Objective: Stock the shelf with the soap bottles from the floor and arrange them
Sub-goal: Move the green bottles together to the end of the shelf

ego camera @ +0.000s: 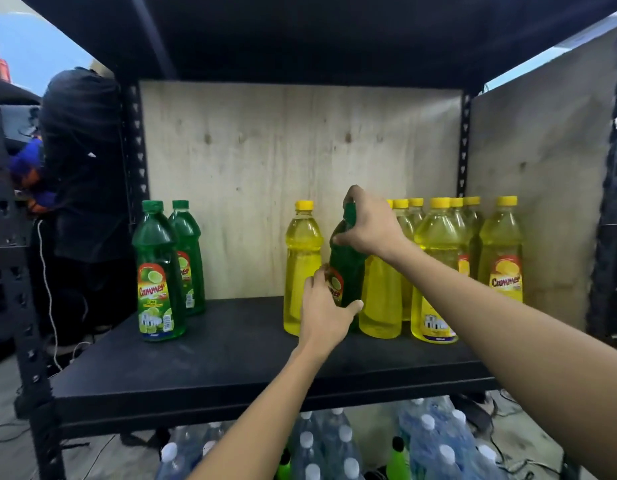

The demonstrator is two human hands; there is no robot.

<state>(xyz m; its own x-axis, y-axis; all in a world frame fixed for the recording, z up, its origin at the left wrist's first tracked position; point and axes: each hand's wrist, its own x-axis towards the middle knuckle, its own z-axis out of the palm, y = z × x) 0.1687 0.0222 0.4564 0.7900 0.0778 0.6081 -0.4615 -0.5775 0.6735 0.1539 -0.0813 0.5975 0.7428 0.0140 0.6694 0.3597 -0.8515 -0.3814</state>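
Left of the dark green bottle [350,271] I hold, one yellow bottle [301,265] stands just beside it. Past that, the shelf board [230,341] lies bare as far as the two green bottles [158,271]. Right of it the packed yellow bottles [435,271] leave my hand no gap. In front of it the board is bare to the edge. Above it is open air up to the upper shelf [300,39], and the plywood back [265,168] closes off the space behind.

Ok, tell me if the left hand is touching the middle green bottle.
Touching. Head view shows the left hand curled round the middle green bottle at its label.
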